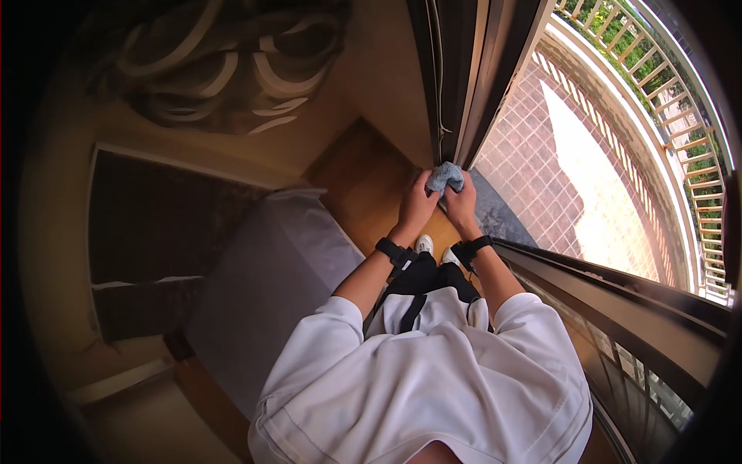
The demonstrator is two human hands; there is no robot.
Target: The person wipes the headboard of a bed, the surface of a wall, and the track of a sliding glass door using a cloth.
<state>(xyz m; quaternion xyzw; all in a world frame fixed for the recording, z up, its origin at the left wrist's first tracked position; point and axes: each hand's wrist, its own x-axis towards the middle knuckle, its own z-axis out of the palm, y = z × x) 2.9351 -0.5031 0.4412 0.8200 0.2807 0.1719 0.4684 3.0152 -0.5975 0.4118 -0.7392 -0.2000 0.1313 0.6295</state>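
Held between both my hands is a crumpled blue-grey cloth (445,176), bunched into a small bundle. My left hand (418,200) grips its left side, and my right hand (462,202) grips its right side, with the thumbs near each other. In the picture the bundle lies at the lower end of a dark door frame (464,87); whether it touches the frame I cannot tell. A black strap (397,254) circles my left wrist, and another black strap (472,250) is on my right wrist. The fingertips are partly hidden by the cloth.
To the right, the doorway gives onto a tiled balcony (522,127) with a railing (666,110). A dark sill slab (501,209) borders it. On the left stands a bed-like surface under a grey cover (278,290), beside wooden flooring (371,174). A thin cord (440,69) hangs along the frame.
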